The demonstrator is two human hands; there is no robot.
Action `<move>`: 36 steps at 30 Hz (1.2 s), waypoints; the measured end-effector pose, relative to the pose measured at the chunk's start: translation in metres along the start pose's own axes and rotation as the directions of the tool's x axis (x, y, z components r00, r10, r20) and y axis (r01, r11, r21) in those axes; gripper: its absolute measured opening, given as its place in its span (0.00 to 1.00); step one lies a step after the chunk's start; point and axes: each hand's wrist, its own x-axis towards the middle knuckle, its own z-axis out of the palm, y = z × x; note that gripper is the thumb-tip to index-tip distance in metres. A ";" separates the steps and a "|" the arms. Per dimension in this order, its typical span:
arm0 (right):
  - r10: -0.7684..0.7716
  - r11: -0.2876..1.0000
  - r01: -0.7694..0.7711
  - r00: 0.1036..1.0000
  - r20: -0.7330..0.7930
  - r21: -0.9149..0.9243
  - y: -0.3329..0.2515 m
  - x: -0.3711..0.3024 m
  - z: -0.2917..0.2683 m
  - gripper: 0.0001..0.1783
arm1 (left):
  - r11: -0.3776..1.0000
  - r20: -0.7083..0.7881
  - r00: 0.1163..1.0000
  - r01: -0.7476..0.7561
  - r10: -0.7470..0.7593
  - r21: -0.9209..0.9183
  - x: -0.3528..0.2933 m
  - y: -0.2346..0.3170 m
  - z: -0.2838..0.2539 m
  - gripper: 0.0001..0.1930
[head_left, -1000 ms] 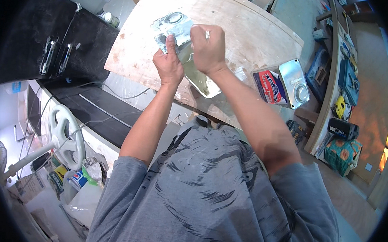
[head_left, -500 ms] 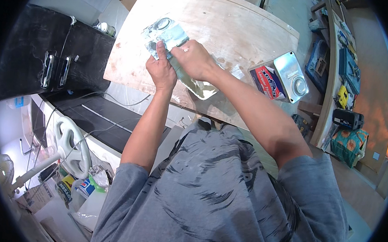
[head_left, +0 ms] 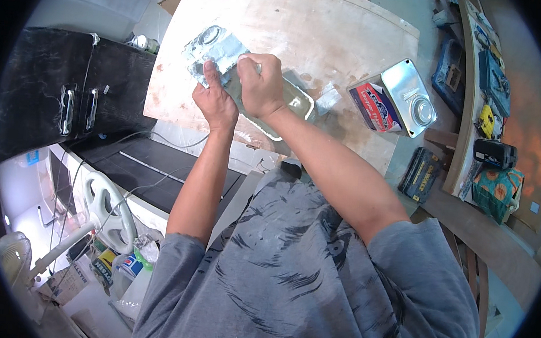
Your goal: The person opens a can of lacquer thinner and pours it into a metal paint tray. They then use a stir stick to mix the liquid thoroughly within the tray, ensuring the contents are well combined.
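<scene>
My left hand [head_left: 218,102] is closed on a smeared silver rectangular metal can [head_left: 222,49], thumb on its near edge, with the can's round mouth turned up. My right hand [head_left: 261,86] makes a fist against the can's right corner; whatever its fingers grip is hidden. Partly behind my right wrist, a shallow rectangular tray [head_left: 311,102] with a pale rim sits on the wooden table [head_left: 290,23], with what looks like liquid in it. To the right stands another rectangular tin [head_left: 407,90], silver on top with a red and blue label.
A translucent scrap [head_left: 328,98] lies between tray and tin. Tools and a patterned bag [head_left: 497,194] rest along a shelf at the right. A black cabinet [head_left: 36,83] stands left. A grey cable [head_left: 162,140] and a white fan stand [head_left: 106,212] are at the lower left.
The can and my left hand have shifted slightly left. My right fist has turned more upright and moved a little left, showing more of the tray.
</scene>
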 end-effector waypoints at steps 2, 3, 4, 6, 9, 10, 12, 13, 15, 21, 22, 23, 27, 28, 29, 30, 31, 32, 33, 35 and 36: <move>-0.097 0.992 0.102 0.993 0.065 -0.075 0.000 0.006 0.001 0.22 | 0.998 0.011 0.998 0.056 -0.055 -0.027 0.002 0.001 0.000 0.26; -0.013 0.996 0.022 0.994 0.105 -0.087 0.001 0.012 -0.004 0.22 | 0.998 -0.006 1.000 0.027 -0.028 -0.048 0.001 0.001 0.003 0.25; 0.069 0.993 -0.054 0.986 0.152 -0.101 -0.013 0.023 -0.010 0.22 | 0.998 -0.032 0.999 -0.006 0.004 -0.070 0.000 0.002 0.005 0.24; 0.103 0.993 -0.091 0.977 0.188 -0.075 -0.027 0.033 -0.013 0.22 | 0.997 -0.053 0.998 -0.043 0.040 -0.070 0.002 0.001 0.006 0.24; -0.002 1.000 -0.001 0.989 0.150 0.017 -0.027 0.030 -0.010 0.22 | 0.998 -0.022 0.999 -0.041 0.040 -0.042 0.003 0.000 0.004 0.23; -0.018 1.000 0.016 0.990 0.138 0.018 -0.018 0.025 -0.007 0.22 | 0.998 0.000 1.000 -0.030 0.030 -0.061 0.001 0.004 0.005 0.23; -0.028 1.000 0.027 0.992 0.127 0.014 -0.007 0.012 -0.004 0.23 | 0.998 0.012 1.000 -0.008 0.009 -0.063 -0.001 0.006 0.004 0.23; -0.025 1.000 0.025 0.992 0.124 0.004 -0.006 0.004 -0.004 0.23 | 0.999 0.007 1.000 0.004 -0.004 -0.051 -0.001 0.005 0.003 0.23; -0.001 1.000 0.005 0.988 0.153 -0.028 -0.001 -0.004 -0.005 0.22 | 0.999 0.003 1.000 0.008 -0.007 -0.047 -0.002 0.003 0.003 0.23; 0.096 0.990 -0.058 0.947 0.306 -0.130 -0.013 -0.002 -0.024 0.21 | 0.998 -0.031 0.999 -0.014 0.013 -0.056 0.002 0.000 0.002 0.24; 0.130 0.984 -0.080 0.931 0.341 -0.157 -0.014 -0.002 -0.029 0.21 | 0.999 -0.028 0.999 -0.016 0.015 -0.048 0.002 0.002 0.003 0.25; 0.165 0.978 -0.100 0.912 0.376 -0.185 -0.016 -0.002 -0.033 0.22 | 0.999 -0.027 0.999 -0.019 0.018 -0.041 0.002 0.004 0.003 0.25; 0.223 0.953 -0.099 0.868 0.444 -0.285 -0.026 0.000 -0.038 0.22 | 1.000 -0.034 0.999 -0.008 0.008 0.008 0.002 0.004 0.003 0.25; 0.230 0.951 -0.098 0.857 0.460 -0.293 -0.029 0.003 -0.036 0.23 | 1.000 -0.042 0.999 -0.027 0.027 -0.005 0.001 0.002 0.003 0.25; 0.238 0.949 -0.097 0.846 0.478 -0.301 -0.034 0.008 -0.033 0.23 | 0.999 -0.052 0.998 -0.047 0.046 -0.017 0.001 0.000 0.003 0.25; 0.209 0.955 -0.072 0.849 0.484 -0.287 -0.039 0.015 -0.031 0.22 | 0.997 -0.048 0.997 -0.063 0.062 -0.033 0.003 0.000 0.003 0.24; 0.187 0.959 -0.050 0.851 0.490 -0.279 -0.046 0.023 -0.031 0.20 | 0.996 -0.045 0.996 -0.073 0.071 -0.053 0.005 -0.003 0.004 0.24; 0.168 0.963 -0.033 0.849 0.502 -0.267 -0.048 0.027 -0.029 0.19 | 0.995 -0.050 0.996 -0.081 0.078 -0.067 0.003 -0.004 0.003 0.23; -0.092 0.916 0.285 0.836 0.541 -0.284 -0.045 0.031 -0.027 0.13 | 0.997 -0.048 0.997 -0.064 0.062 -0.053 0.003 -0.005 0.002 0.22; -0.104 0.958 0.220 0.867 0.488 -0.186 -0.052 0.035 -0.020 0.18 | 0.996 -0.047 0.996 -0.082 0.080 -0.045 0.002 -0.005 0.000 0.22; -0.104 0.973 0.186 0.881 0.461 -0.136 -0.053 0.036 -0.016 0.21 | 0.995 -0.048 0.995 -0.091 0.089 -0.040 0.003 -0.006 -0.001 0.23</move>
